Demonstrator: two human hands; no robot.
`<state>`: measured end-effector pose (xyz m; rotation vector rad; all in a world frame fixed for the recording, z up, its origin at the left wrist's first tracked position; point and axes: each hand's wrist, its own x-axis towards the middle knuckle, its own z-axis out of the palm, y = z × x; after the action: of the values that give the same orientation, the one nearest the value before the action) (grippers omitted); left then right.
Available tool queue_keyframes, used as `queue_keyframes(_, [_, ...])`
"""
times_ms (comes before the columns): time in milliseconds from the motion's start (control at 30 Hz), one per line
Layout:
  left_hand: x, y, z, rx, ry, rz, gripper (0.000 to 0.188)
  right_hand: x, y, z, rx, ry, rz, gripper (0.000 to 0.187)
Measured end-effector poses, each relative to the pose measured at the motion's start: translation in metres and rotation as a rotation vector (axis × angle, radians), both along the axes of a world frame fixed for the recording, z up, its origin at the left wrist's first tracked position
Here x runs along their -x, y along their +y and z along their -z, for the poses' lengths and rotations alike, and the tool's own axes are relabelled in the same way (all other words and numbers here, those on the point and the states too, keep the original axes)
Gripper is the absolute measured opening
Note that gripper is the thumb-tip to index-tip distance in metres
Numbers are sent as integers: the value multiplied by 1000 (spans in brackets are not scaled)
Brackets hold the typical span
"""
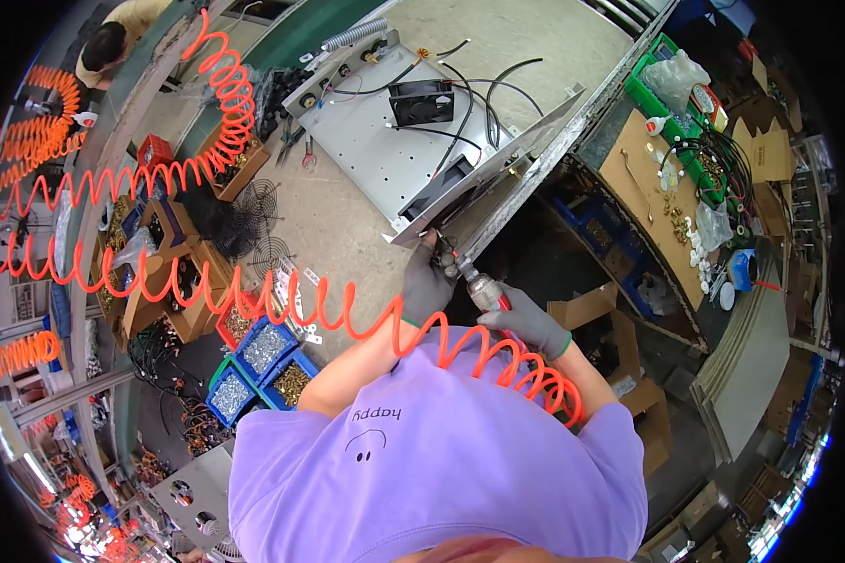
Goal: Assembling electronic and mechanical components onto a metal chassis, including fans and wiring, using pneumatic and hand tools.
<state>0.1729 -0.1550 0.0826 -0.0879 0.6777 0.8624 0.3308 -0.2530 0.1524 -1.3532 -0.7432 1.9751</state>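
Observation:
Both of my hands wear grey gloves. In my right hand is a silver air screwdriver with a red trigger, its tip pointing at the near edge of a metal chassis. My left hand is closed by that edge, beside the tool's tip; whatever its fingers pinch is too small to make out. A black fan lies on the chassis floor among loose black wires, and a second dark fan sits against the near panel. An orange coiled air hose crosses over my left forearm and shirt.
Blue bins of screws stand left of me, near wire fan guards and cardboard boxes. Pliers and a wrench lie left of the chassis. At right, a bench carries small parts and a green tray. Another person is far left.

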Motion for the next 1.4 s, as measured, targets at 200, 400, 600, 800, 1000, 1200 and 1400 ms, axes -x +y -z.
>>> queue_keyframes(200, [6,-7,-27,13,103,-37,19,0,-2,-4,-107,-209,-122,40])
queue_keyframes(400, [15,-10,-52,-190,86,-26,19,5,0,-16,-167,-241,-134,45])
queue_keyframes(600, [21,-7,-55,-178,72,-30,20,10,3,-23,-155,-295,-147,49])
queue_keyframes(800, [59,-1,-40,-169,197,117,22,17,6,-43,-148,-356,-118,50])
queue_keyframes(1000, [62,47,-23,-914,1084,108,31,25,15,-50,-149,-387,-138,52])
queue_keyframes(1200, [59,67,-27,-1085,1041,149,23,31,13,-51,-81,-389,-84,50])
queue_keyframes(1400, [59,65,-36,-1143,1073,66,18,33,14,-50,-63,-420,-108,48])
